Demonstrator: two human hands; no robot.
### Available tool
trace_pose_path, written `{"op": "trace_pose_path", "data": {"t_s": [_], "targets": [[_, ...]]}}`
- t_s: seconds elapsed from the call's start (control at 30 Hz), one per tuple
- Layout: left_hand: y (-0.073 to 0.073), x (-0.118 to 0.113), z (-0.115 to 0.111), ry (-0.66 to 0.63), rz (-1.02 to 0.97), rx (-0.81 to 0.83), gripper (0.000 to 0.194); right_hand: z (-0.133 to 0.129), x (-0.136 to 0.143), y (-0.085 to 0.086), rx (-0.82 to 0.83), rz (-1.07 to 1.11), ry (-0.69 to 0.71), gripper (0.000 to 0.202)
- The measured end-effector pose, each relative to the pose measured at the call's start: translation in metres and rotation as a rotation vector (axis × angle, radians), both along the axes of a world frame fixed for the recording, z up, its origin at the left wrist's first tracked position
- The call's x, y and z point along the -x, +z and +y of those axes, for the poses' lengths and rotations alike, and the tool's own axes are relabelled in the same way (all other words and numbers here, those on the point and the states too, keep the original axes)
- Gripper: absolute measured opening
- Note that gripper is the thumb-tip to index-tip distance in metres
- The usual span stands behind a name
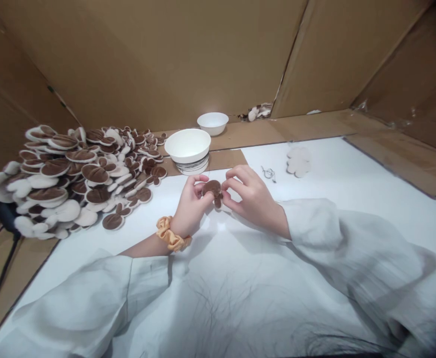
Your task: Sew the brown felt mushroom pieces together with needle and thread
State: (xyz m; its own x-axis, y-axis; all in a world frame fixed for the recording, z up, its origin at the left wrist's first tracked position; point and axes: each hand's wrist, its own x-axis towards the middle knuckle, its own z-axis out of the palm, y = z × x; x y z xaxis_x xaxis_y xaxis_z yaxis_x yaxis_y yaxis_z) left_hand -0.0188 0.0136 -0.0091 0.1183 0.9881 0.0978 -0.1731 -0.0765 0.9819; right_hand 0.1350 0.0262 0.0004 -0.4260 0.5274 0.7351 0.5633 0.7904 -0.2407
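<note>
A small brown plush piece with a rounded head and smaller lobes is held over the white tabletop. My left hand pinches it from the left, thumb in front and fingers behind. At its right edge, my right hand has thumb and fingertips pressed together on the piece; anything finer between them is too small to make out. Just beyond the hands stands a white bowl on a base wound with dark thread.
A large heap of brown and white plush pieces lies at the left. Behind stands a smaller white bowl. Right of my hands are a tangle of dark thread and a pale flower-shaped piece. Cardboard walls surround the table.
</note>
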Motion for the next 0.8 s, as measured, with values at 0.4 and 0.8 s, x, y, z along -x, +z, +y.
{"op": "trace_pose_path", "data": {"t_s": [0.4, 0.8], "targets": [[0.000, 0.001, 0.001, 0.074, 0.084, -0.015, 0.038, -0.002, 0.009, 0.004, 1.017, 0.479, 0.248, 0.016], [0.008, -0.001, 0.000, 0.139, -0.007, 0.159, 0.037, -0.006, 0.011, 0.002, 0.857, 0.459, 0.252, 0.014]]}}
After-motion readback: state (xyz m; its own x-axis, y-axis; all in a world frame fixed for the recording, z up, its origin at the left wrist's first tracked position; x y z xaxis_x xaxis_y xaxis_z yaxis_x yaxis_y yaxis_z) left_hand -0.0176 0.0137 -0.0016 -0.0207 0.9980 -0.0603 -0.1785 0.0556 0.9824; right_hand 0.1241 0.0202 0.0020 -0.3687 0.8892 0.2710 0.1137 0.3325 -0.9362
